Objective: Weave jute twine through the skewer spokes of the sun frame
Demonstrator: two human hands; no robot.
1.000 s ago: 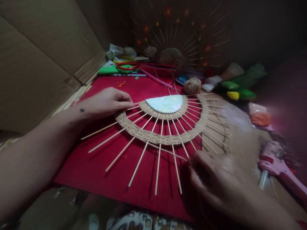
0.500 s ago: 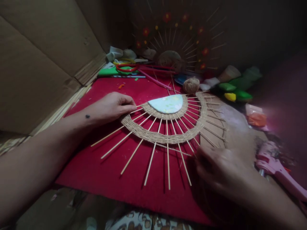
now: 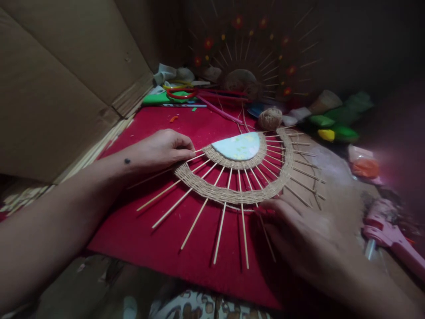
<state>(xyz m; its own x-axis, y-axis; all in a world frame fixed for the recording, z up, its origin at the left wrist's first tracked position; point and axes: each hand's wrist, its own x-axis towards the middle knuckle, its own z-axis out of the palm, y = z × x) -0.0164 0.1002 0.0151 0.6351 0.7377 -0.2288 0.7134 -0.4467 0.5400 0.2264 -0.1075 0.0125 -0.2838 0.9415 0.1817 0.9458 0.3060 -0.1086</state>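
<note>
One red work surface (image 3: 139, 239) fills the middle of the frame, with one big cardboard panel (image 3: 66, 57) rising at upper left. Up in the dim top centre I make out one other fan (image 3: 249, 53), and on it I count seven red flowers (image 3: 238, 21).

My one half-round fan (image 3: 237, 195) lies across the centre, mostly on the red, its right side out over brown. It has two woven bands, one inner band (image 3: 232, 164) and one outer band (image 3: 199, 184), plus one pale blue half-disc (image 3: 237, 146) inside the smaller. Six stick ends spread plainly toward the lower middle; a seventh shows faintly beside my left wrist.

My left hand (image 3: 169, 148), left of centre, pinches one end stick (image 3: 198, 151) between thumb and finger. My right hand (image 3: 295, 226), lower right, has its fingers curled closed on one twine strand (image 3: 244, 209) along the outer band's lower edge.

One twine ball (image 3: 270, 118) sits just above the fan; one pink glue gun (image 3: 381, 223) lies at far right.
</note>
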